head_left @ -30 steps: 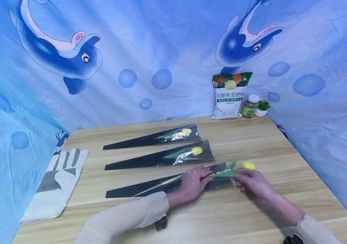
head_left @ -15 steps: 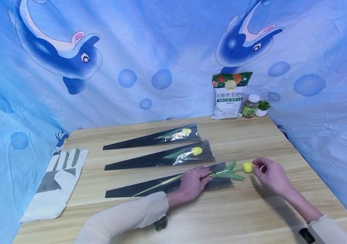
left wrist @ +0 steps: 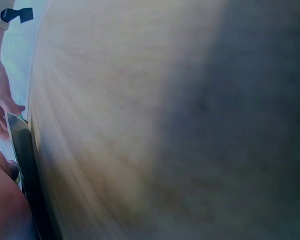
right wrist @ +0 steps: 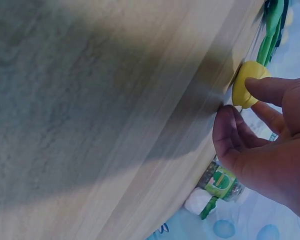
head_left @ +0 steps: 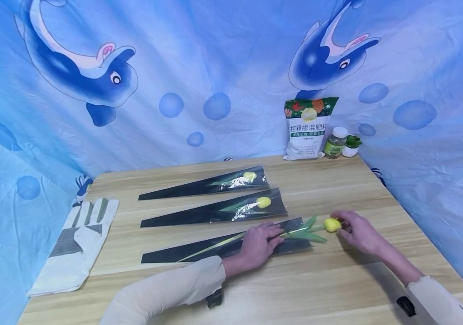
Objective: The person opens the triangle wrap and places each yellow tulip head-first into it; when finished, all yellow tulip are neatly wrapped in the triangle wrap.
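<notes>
A yellow tulip (head_left: 332,225) with green leaves lies along the nearest black, clear-fronted flower sleeve (head_left: 166,257), its bloom past the sleeve's wide end. Over the sleeve, my left hand (head_left: 255,246) holds the stem between thumb and fingers; the palm hides part of both. My right hand (head_left: 359,232) has thumb and fingertips at the bloom. The right wrist view shows the thumb on the yellow petals (right wrist: 244,95) with a finger behind, pinching the bloom. In the left wrist view, the left hand (left wrist: 7,205) shows only partly, beside the dark sleeve (left wrist: 27,165).
Two more sleeves, the middle one (head_left: 198,216) and the far one (head_left: 186,188), each contain a yellow tulip. A white and grey glove (head_left: 72,246) lies at left. A fertilizer bag (head_left: 306,131), a jar (head_left: 334,143) and a small potted plant (head_left: 351,146) stand at the back right.
My right hand has moved right from the leaves to the bloom, and the leaves have spread free. Since half a second ago it has shifted slightly. The left hand stays in place.
</notes>
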Tool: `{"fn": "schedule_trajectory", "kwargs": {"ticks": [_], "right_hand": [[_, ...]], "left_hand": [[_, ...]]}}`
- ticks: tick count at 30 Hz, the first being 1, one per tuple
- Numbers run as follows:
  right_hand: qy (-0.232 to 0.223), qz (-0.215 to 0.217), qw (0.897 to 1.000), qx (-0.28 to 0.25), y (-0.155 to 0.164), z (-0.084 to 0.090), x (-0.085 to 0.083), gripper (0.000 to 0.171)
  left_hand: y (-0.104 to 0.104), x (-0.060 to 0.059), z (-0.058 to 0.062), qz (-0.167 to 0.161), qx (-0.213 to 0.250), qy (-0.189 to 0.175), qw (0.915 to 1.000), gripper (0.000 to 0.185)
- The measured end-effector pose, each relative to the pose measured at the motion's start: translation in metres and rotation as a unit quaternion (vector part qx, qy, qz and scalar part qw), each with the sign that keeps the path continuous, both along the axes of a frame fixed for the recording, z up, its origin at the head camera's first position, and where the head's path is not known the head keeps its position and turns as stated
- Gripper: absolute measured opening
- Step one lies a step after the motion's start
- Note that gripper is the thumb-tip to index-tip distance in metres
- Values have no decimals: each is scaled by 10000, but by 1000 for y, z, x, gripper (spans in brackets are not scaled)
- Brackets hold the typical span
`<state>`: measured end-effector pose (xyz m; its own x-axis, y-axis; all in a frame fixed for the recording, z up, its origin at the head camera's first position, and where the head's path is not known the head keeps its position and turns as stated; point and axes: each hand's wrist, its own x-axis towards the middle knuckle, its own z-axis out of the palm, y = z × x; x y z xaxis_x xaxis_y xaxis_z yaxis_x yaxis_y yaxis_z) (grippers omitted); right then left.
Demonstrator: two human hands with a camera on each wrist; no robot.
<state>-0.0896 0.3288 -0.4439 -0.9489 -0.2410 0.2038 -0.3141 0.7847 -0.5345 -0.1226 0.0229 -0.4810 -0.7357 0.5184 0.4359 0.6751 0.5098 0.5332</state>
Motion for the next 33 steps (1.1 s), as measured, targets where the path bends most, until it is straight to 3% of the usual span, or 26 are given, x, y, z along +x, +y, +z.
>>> {"fn": "schedule_trajectory", "kwargs": {"ticks": [7, 21, 33], "right_hand": [[-89, -17, 9999, -105, 2, 0, -2, 34], [195, 195, 9981, -551, -12, 0, -2, 34], [-154, 268, 9963, -803, -26, 4, 1, 32]], "left_hand": [[1, 0, 1, -7, 15, -12, 10000, 26], [1, 0, 0, -46, 51, 106, 9999, 25], [2, 2, 3, 60, 47, -58, 10000, 26]]}}
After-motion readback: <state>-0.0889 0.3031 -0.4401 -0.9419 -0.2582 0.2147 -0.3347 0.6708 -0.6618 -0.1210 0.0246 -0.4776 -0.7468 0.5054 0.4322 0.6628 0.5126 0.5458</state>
